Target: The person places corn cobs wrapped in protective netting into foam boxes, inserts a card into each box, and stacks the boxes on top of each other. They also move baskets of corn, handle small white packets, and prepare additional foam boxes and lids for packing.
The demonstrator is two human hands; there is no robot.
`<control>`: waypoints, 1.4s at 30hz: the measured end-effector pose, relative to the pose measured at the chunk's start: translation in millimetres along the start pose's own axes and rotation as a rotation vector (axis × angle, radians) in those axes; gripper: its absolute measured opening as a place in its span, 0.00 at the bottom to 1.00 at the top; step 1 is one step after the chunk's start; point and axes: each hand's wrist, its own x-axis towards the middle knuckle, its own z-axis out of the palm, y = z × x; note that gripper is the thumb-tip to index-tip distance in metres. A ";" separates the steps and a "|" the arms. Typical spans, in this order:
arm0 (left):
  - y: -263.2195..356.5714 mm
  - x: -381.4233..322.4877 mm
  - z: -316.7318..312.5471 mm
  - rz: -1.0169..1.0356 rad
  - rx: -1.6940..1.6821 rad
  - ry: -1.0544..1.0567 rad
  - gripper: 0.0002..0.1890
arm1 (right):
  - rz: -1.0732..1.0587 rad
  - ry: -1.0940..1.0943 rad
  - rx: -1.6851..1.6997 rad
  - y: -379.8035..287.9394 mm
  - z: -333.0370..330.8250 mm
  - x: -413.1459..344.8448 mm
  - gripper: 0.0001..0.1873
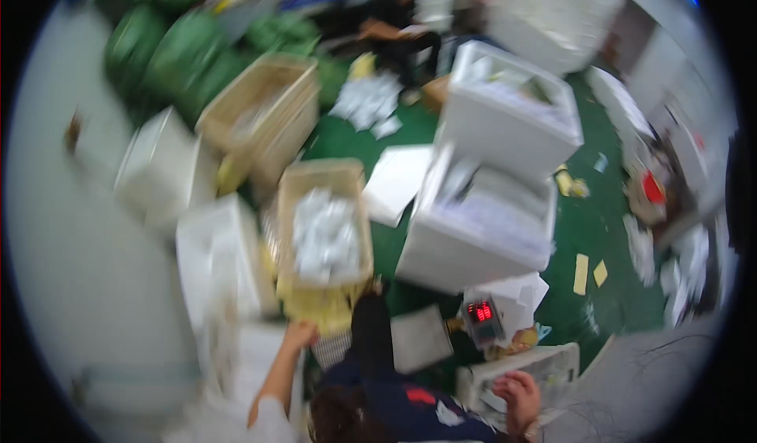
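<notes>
My left hand (301, 333), at the end of a bare forearm with a white sleeve, is beside yellow material (322, 307) at the near end of a beige plastic tub (284, 224). Its fingers look bent; blur hides whether they hold anything. White packets (326, 236) fill part of the tub. My right hand (518, 393) is raised over a whitish crate (532, 357) at the lower right, fingers curled and apart, nothing visible in them. Beyond it is a scale display with red digits (482, 312). Between the hands is a person in a dark top (396, 401), seen from above.
White foam boxes with packets (473, 254) are stacked right of centre. More foam boxes (216, 254) line the left, with stacked beige tubs (295, 106) and green sacks (189, 53) behind. Loose packets (369, 100) lie on the green floor. Another person (393, 23) sits at the back.
</notes>
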 end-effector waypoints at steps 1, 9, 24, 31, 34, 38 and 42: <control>-54.3 -19.2 -17.3 0.024 0.076 0.005 0.19 | 0.054 -0.049 -0.039 17.6 -4.8 -11.5 0.12; -236.2 -183.8 -25.4 -0.058 -0.179 0.352 0.16 | 0.134 -0.857 -0.671 69.4 -14.4 -67.9 0.14; -378.8 -97.0 -18.3 -0.431 -0.652 0.576 0.19 | 0.200 -0.886 -1.048 133.2 118.6 -18.0 0.10; -338.5 60.1 -119.1 -0.314 -0.190 0.772 0.22 | 0.306 -1.120 -1.377 368.0 253.9 88.2 0.12; -409.6 109.8 -158.3 -0.416 -0.434 0.766 0.22 | 0.271 -1.190 -1.073 537.9 331.7 147.9 0.11; -453.3 165.4 -183.4 -0.489 -0.456 0.931 0.23 | 0.376 -0.836 -1.098 679.4 458.6 183.1 0.23; -408.6 225.1 -138.9 -0.548 -0.633 1.077 0.24 | -0.030 -1.090 -1.143 732.9 487.4 219.9 0.34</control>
